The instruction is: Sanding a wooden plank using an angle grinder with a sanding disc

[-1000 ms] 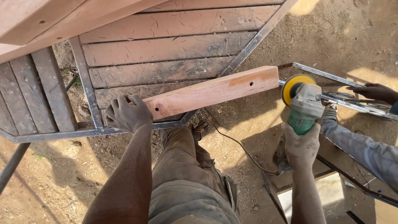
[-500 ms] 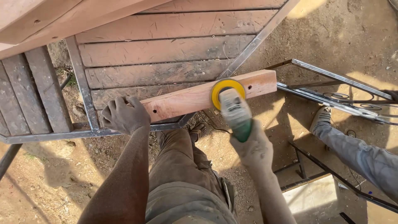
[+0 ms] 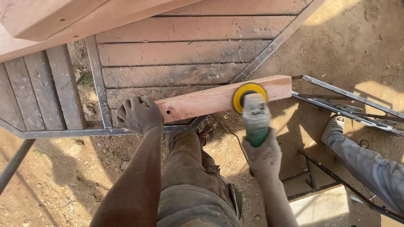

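Setting: outdoor yard, bare sandy dirt ground (image 3: 336, 38) in strong sun; weathered brown plank platform (image 3: 181, 52) in a grey metal frame (image 3: 99, 96); further loose metal frames (image 3: 349, 101) lying on the ground to the right; second person's grey trouser leg (image 3: 370, 168) and pale shoe (image 3: 334, 126) at right edge

Item 1: pale wooden beam (image 3: 202, 101), laid slantwise across the frame's corner, right end overhanging the dirt

Item 2: left hand (image 3: 139, 114), closed over the beam's left end, pressing it down

Item 3: right hand (image 3: 264, 157), wrapped fully round the green angle grinder (image 3: 254, 117), its yellow disc (image 3: 249, 94) on the beam near the right end

Change: half a second earlier the disc sat nearer mid-beam; a second ago it was clear of the beam's right end. Left hand unchanged
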